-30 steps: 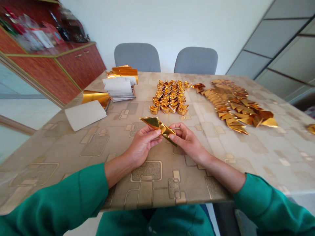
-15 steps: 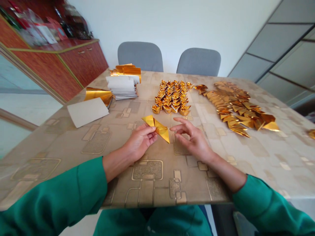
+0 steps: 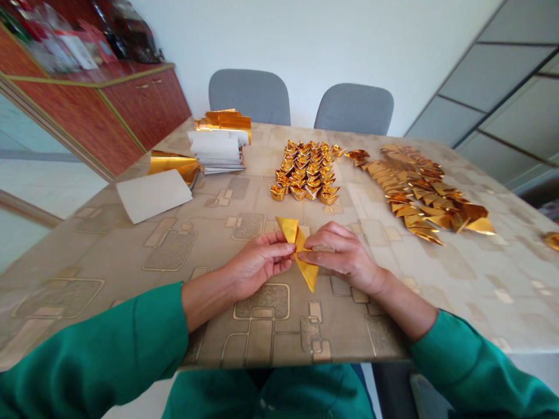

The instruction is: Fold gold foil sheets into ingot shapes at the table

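Between my two hands is a folded gold paper [image 3: 308, 271] with pointed ends, held above the patterned tablecloth. My left hand [image 3: 264, 259] pinches it near the middle from the left, thumb on top. From the right, my right hand [image 3: 345, 256] grips the same piece, its thumb and fingers closed at the centre fold. One point of the paper sticks up and away, the other down towards me. Beyond it stand rows of finished-looking gold paper ingots [image 3: 305, 171], packed close together.
A spread pile of flat folded gold papers [image 3: 419, 186] lies to the right. At left are a stack of white-backed gold sheets [image 3: 216, 152] and a loose white-backed sheet [image 3: 155, 195]. Two grey chairs [image 3: 248, 96] stand behind the table, and a wooden cabinet [image 3: 131, 116] at the far left.
My right hand has moved left and closed on the folded gold paper; before, it was apart from it. The paper has turned steeper and shifted slightly right and nearer, with my left hand still holding it.
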Available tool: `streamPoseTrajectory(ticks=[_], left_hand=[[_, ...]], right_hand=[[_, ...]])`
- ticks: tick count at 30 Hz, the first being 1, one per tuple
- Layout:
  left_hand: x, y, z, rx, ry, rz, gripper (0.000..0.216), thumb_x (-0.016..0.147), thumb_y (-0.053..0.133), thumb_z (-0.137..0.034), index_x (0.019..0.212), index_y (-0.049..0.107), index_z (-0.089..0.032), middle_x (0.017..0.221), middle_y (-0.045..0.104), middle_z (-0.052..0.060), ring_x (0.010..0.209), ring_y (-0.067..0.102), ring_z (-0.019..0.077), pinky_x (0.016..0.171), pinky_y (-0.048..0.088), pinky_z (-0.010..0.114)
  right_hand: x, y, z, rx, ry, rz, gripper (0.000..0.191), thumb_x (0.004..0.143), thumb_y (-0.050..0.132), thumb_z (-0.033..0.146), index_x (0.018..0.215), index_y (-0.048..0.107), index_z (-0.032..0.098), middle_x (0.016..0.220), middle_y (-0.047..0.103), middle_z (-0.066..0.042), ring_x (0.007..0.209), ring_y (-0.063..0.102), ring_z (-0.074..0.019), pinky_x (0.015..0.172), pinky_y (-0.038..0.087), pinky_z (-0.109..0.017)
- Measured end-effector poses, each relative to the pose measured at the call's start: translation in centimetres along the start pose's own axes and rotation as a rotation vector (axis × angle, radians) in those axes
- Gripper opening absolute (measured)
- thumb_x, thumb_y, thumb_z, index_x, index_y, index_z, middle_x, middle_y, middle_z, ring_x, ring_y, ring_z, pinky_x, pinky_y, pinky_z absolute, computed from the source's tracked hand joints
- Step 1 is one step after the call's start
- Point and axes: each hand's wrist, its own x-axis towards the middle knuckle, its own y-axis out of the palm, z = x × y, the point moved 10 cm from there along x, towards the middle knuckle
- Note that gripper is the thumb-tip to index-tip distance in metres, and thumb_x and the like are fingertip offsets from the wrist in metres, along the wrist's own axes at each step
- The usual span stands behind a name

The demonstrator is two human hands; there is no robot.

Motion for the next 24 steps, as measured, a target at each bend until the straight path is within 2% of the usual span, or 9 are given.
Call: streamPoseTrajectory(ticks=[4,8,12,18,21,24], left_hand=[[-0.1,-0.1,-0.7,0.090,0.078,-0.019,0.015,0.073,0.078,-0.011,0.086,0.071,-0.013,0.083,0.070,0.003,0.067,0.065,0.0081,0.064,0.055,0.019],[-0.2,-0.2,-1.3,0.154,0.142,-0.038,0.021,0.068,0.083,-0.014,0.085,0.071,-0.013,0.081,0.070,0.002,0.067,0.064,0.0079,0.062,0.053,0.018],[-0.4,-0.5,-2.0,0.234,0.206,-0.063,0.026,0.068,0.084,-0.020,0.090,0.071,-0.014,0.087,0.073,0.005,0.074,0.067,0.0124,0.070,0.054,0.023],[-0.9,0.2,-2.4,0.343,0.244,-0.036,0.020,0.067,0.084,-0.024,0.080,0.072,-0.014,0.073,0.072,0.004,0.068,0.065,0.0132,0.065,0.050,0.023],[-1.1,0.5,-2.4,0.338,0.249,-0.042,0.021,0.066,0.085,-0.025,0.077,0.071,-0.014,0.075,0.073,0.005,0.069,0.065,0.0139,0.064,0.049,0.023],[-1.2,0.4,-2.4,0.310,0.259,-0.076,0.023,0.065,0.085,-0.022,0.083,0.072,-0.015,0.076,0.074,0.004,0.068,0.065,0.0132,0.063,0.049,0.021]], right_hand=[[0.1,0.1,0.4,-0.099,-0.051,0.090,0.022,0.100,0.051,0.023,0.110,0.070,0.027,0.103,0.070,-0.004,0.089,0.056,-0.0179,0.077,0.050,-0.034],[0.2,0.4,0.8,-0.112,-0.090,0.114,0.022,0.098,0.054,0.021,0.114,0.069,0.026,0.106,0.071,-0.003,0.092,0.057,-0.0187,0.077,0.049,-0.035],[0.2,0.6,0.2,-0.019,-0.038,0.096,0.020,0.094,0.063,0.029,0.111,0.070,0.026,0.105,0.072,-0.003,0.092,0.058,-0.0184,0.079,0.047,-0.035],[0.2,1.1,-0.3,0.147,0.013,0.055,0.018,0.093,0.063,0.036,0.105,0.072,0.026,0.097,0.071,-0.003,0.088,0.057,-0.0169,0.080,0.046,-0.033],[0.2,1.2,-0.8,0.266,0.095,0.026,0.016,0.094,0.062,0.034,0.100,0.072,0.023,0.093,0.070,-0.004,0.088,0.059,-0.0166,0.081,0.044,-0.034],[0.0,1.6,-2.1,0.406,0.279,-0.016,0.017,0.094,0.060,0.034,0.091,0.071,0.022,0.087,0.068,-0.004,0.084,0.059,-0.0166,0.080,0.044,-0.034]])
